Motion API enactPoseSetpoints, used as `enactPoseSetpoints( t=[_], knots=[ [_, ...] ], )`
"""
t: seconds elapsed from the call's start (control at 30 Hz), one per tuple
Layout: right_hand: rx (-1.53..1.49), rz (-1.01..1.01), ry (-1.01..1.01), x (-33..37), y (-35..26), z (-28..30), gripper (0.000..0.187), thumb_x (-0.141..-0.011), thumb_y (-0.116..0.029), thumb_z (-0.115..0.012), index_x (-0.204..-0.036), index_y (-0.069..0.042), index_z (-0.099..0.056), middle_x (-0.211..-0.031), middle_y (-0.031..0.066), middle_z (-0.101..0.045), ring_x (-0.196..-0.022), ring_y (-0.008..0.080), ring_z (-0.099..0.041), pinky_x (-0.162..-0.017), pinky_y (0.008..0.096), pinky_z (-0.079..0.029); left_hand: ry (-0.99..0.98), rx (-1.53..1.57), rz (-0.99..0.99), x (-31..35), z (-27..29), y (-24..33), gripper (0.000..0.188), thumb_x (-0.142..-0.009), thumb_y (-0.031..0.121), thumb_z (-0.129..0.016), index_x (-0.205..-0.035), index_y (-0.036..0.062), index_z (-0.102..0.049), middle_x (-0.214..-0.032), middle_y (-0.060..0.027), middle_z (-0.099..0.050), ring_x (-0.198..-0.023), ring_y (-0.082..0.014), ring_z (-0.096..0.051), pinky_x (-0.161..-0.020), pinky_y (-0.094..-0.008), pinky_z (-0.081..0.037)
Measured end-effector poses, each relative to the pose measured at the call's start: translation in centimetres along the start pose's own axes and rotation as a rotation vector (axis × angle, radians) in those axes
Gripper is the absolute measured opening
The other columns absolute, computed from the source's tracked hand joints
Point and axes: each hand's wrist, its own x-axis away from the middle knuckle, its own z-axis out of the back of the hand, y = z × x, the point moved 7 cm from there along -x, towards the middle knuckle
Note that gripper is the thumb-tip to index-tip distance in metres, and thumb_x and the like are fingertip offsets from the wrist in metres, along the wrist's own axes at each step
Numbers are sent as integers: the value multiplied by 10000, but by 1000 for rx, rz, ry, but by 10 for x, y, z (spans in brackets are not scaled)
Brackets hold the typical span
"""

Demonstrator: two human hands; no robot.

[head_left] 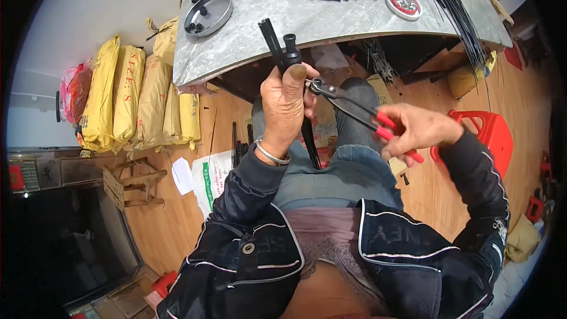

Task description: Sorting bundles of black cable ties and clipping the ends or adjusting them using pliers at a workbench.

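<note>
The left hand (287, 103) is closed around a black rod assembly (282, 50), upright before the counter's (331, 20) near edge. The right hand (416, 130) grips red-handled pliers (354, 112), whose jaws meet the rods, so the work looks midway; loose black parts wait on the counter.

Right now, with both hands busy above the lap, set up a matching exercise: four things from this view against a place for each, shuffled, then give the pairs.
Things:
1. Black plastic rod assembly
2. Red-handled metal pliers
3. Round shallow metal dish
4. Yellow stacked sacks

Places:
A. On the grey tabletop, at its left end
B. Gripped in the left hand
C. On the floor, left of the table
D. Held in the right hand

Pairs: 1-B, 2-D, 3-A, 4-C
</note>
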Motion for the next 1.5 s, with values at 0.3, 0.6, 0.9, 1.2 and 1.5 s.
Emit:
enactPoseSetpoints(
  t=[0.3, 0.6, 0.9, 1.2, 1.5],
  knots=[
    [-367, 130, 53, 6, -4, 13, 259, -941, -187, -556, -1107, 12, -547, -798, 144, -658, -575, 189, -636, -514, 274, -507, -12, 29, 41, -3, 7, -4, 569, -905, 563, -522, -899, -3, -570, -546, 8, -437, -425, -65, -427, -394, -211, -337],
    [91, 45, -4, 2, -6, 9, 293, -844, -146, -669, -1054, -15, -513, -764, 83, -578, -460, 119, -564, -414, 241, -461, -10, 24, 42, 2, 0, -3, 548, -899, 559, -541, -880, 12, -568, -558, 8, -465, -443, -42, -437, -397, -187, -334],
    [-381, 129, 127, -10, 35, -8, 411, -955, -415, -531, -882, -11, -524, -529, 85, -546, -348, 156, -498, -330, 253, -388, -57, 12, -3, 2, 1, 1, 566, -887, 578, -541, -898, 13, -566, -563, 12, -466, -445, -43, -439, -407, -188, -342],
    [317, 298, 307, -16, -8, -1, 192, -818, -53, -634, -982, -5, -548, -799, 88, -561, -512, 114, -552, -441, 230, -432, 16, 49, 32, 4, 4, 2, 549, -899, 573, -528, -879, 26, -568, -581, 21, -458, -446, -31, -427, -410, -181, -334],
    [-206, 61, 137, -20, 9, -27, 335, -976, -278, -536, -1132, 17, -571, -725, 36, -596, -567, 112, -575, -506, 236, -468, -12, 10, 58, -2, 7, 2, 568, -913, 588, -482, -875, 27, -561, -565, 16, -480, -436, -35, -441, -401, -179, -337]
  ],
)
